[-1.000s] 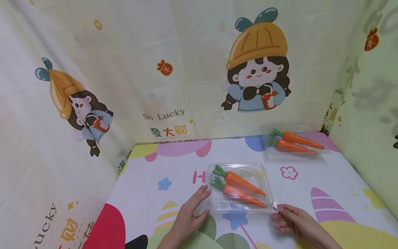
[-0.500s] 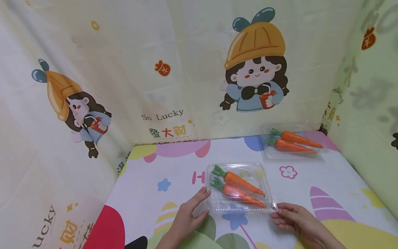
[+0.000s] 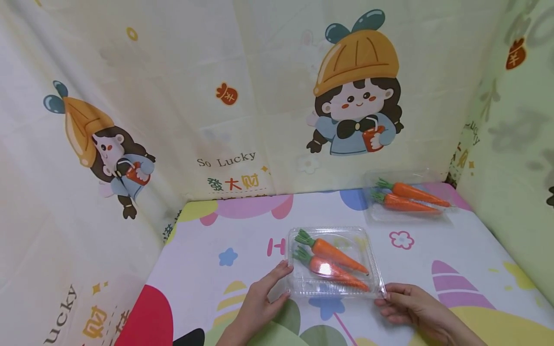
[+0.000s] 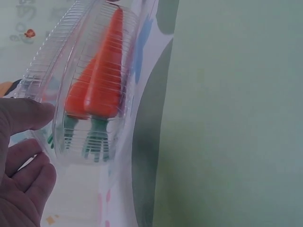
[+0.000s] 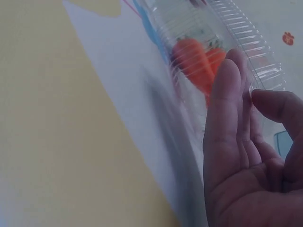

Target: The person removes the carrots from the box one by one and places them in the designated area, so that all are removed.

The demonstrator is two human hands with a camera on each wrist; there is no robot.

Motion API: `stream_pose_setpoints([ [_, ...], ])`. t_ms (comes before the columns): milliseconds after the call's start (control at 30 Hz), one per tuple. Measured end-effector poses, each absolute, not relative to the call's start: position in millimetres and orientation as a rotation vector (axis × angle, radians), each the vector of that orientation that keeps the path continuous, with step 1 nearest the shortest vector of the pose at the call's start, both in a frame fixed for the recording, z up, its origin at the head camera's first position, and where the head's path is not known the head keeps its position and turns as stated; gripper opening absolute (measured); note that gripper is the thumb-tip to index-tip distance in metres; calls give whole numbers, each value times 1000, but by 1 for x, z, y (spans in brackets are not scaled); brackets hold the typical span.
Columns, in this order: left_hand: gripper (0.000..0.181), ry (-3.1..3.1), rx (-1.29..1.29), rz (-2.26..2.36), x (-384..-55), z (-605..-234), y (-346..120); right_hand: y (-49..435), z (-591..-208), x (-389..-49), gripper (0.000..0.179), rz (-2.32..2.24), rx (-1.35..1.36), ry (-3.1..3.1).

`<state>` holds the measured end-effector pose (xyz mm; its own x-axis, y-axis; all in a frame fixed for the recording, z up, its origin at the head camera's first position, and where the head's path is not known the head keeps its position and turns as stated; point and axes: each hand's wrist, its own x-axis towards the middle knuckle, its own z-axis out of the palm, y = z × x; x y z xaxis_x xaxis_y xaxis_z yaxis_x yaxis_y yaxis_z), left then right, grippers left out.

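Observation:
A clear plastic clamshell box point(image 3: 342, 292) with two orange carrots point(image 3: 339, 254) inside is in the middle of the head view. The carrots' green tops point to the left. My left hand point(image 3: 259, 298) holds the box's left front corner, fingers along the left side and thumb at the front. In the left wrist view, the thumb point(image 4: 28, 116) lies against the ribbed rim. My right hand point(image 3: 409, 307) pinches the right front corner between thumb and fingers. The right wrist view shows the rim passing between the thumb point(image 5: 274, 101) and fingers. The box's underside is hidden.
A second clear box point(image 3: 437, 218) with two more carrots point(image 3: 409, 199) lies at the table's back right. The patterned tablecloth point(image 3: 203, 252) meets printed cloth walls point(image 3: 268, 96) at the back and sides. A dark shadow lies beside the right hand in its wrist view.
The held box's front edge has shifted very slightly, and a bright glare now shows on the nearer carrot. Both hands keep about the same places. The back box has not moved.

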<state>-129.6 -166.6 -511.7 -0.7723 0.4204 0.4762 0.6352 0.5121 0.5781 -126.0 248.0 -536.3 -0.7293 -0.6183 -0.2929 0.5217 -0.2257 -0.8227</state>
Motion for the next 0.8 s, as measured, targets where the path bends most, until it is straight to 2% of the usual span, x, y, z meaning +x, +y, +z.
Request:
stream_pose_setpoints([
  [200,69,-2444,-910,-1106,-129,-512,-164,244,-539,-125,23,-1972,-296,1484],
  [333,71,-2445,-912,-1114,-129,-512,-163,239,-537,-123,22,-1937,-309,1709],
  [667,73,-2509,-878,-1058,-129,-511,-164,234,-528,-125,52,-1756,-134,1990],
  [800,75,-2538,-858,-1088,-129,-509,-165,231,-527,-126,68,-1671,-149,2171],
])
